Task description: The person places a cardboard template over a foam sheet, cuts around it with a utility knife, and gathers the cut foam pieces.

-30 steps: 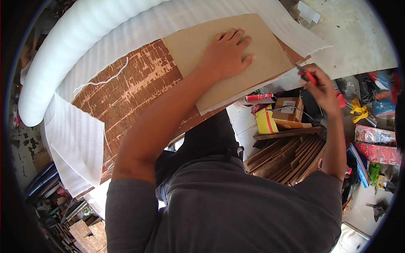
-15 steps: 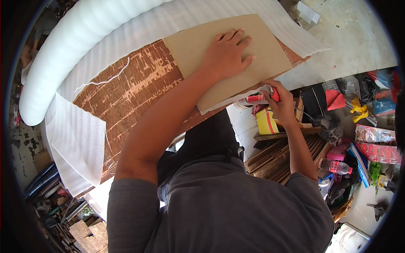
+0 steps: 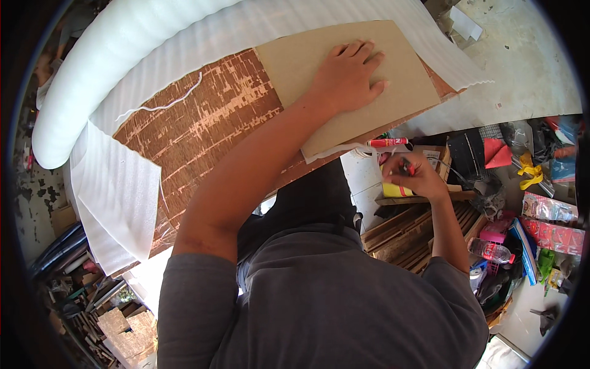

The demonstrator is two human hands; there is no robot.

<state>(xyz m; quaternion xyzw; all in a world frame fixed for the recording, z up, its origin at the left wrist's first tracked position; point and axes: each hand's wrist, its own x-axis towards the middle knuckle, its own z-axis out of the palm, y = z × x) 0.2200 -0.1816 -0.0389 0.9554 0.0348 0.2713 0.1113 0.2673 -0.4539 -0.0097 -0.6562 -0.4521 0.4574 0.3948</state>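
My left hand [image 3: 350,77] lies flat with fingers spread on a tan cardboard sheet [image 3: 409,80]. Under the cardboard are a worn reddish-brown board [image 3: 209,117] and a white foam sheet [image 3: 203,50]. Off the board's near edge, my right hand [image 3: 416,175] is closed around a small red-and-black tool [image 3: 407,166]; its working end cannot be made out. A narrow strip of white foam [image 3: 344,148] runs along the near edge of the cardboard, its right end close to my right hand. Another thin foam strip [image 3: 166,107] lies on the bare board.
A thick white foam roll [image 3: 92,80] curves along the far left. Beyond my right hand is a red can-like cylinder [image 3: 387,142]. Stacked wood strips [image 3: 399,234], a plastic bottle [image 3: 490,250] and mixed clutter fill the right side; wood scraps [image 3: 126,326] lie at lower left.
My right hand has drawn back toward me from the cardboard's near edge, with the red-and-black tool in it. The left hand stays flat on the cardboard. The whole view has shifted slightly.
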